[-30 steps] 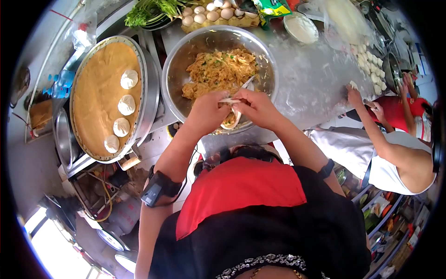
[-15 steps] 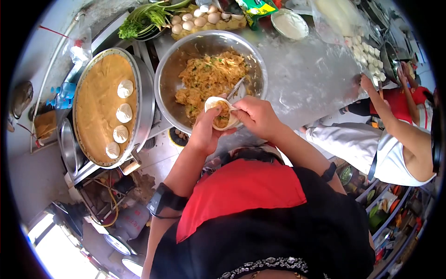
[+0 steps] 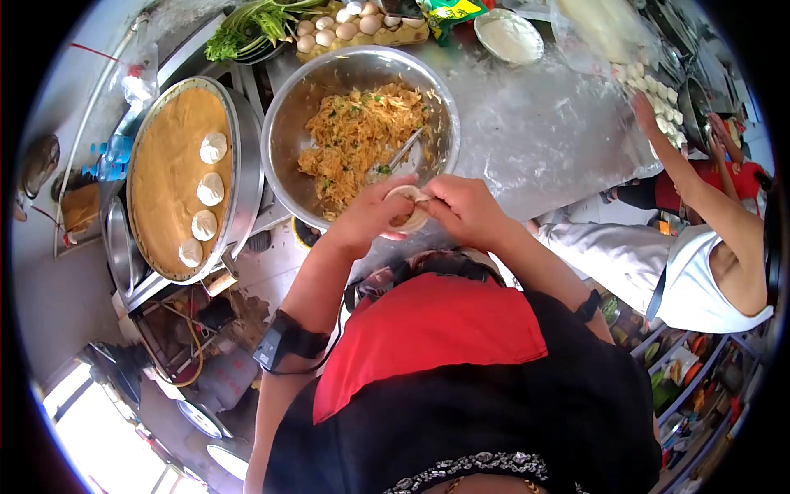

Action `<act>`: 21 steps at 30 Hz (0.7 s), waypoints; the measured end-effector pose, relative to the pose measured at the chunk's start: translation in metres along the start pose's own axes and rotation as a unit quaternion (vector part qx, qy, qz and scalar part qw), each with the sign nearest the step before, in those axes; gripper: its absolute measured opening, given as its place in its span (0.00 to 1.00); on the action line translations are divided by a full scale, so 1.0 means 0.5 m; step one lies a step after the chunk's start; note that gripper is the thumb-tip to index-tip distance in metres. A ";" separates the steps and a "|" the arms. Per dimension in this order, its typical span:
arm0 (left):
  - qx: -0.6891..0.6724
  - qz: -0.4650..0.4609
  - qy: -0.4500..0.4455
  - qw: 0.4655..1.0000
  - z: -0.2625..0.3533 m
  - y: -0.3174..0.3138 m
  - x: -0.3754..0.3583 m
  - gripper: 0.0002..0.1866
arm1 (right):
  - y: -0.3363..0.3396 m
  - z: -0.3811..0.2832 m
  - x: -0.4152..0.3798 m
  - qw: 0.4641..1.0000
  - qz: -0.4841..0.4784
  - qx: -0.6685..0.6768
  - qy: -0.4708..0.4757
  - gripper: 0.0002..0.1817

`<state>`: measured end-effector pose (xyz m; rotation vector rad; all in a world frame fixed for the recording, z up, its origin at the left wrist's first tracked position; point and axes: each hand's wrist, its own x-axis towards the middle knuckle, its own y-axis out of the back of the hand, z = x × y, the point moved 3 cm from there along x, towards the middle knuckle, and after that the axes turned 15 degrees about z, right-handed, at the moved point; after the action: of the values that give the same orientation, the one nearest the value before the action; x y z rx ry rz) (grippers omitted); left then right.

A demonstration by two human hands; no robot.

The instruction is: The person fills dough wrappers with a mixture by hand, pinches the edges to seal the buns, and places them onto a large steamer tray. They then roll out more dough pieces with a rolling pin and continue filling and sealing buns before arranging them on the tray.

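Observation:
My left hand (image 3: pixel 372 216) cups a filled bun (image 3: pixel 415 219), its fingers curled around the dough wrapper. At the right edge of the wrapper, my right hand (image 3: pixel 463 207) pinches the dough between thumb and fingers. Some filling shows in the opening, which is partly covered by my fingers. Both hands are over the near rim of a large metal bowl (image 3: pixel 278 169). Inside lies shredded orange-brown filling (image 3: pixel 362 132) with green bits, and a metal utensil (image 3: pixel 406 148) leans in it. Several pleated buns (image 3: pixel 211 189) sit in a row on the cloth of a round steamer (image 3: pixel 160 181) to the left.
Eggs (image 3: pixel 347 30) in a carton, leafy greens (image 3: pixel 243 33) and a bowl of white flour (image 3: pixel 510 38) line the back. A floury metal worktop (image 3: pixel 527 123) extends right. There, a co-worker's hand (image 3: pixel 645 114) is beside dough pieces (image 3: pixel 658 99). Another person stands beyond.
The wrapper's opening has become smaller, with less filling showing. My right hand has shifted slightly along the edge. The whole view has moved a little, placing the bowl and steamer further left.

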<state>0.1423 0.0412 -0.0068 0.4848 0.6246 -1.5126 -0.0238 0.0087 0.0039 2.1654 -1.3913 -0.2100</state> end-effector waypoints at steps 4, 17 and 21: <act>0.080 0.006 -0.027 0.996 0.005 -0.010 -0.004 0.22 | 0.013 -0.001 -0.003 0.999 0.039 0.024 -0.006 0.09; 0.038 0.103 -0.120 0.987 -0.023 -0.048 0.015 0.24 | 0.025 0.030 0.007 0.987 0.072 0.120 -0.083 0.10; 0.006 0.100 -0.085 0.991 0.000 -0.047 0.007 0.23 | 0.033 0.034 0.008 0.997 0.052 0.064 0.001 0.10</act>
<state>0.1187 0.0383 -0.0069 0.4108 0.4214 -1.3509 -0.0418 -0.0060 -0.0009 2.1855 -1.5500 -0.0812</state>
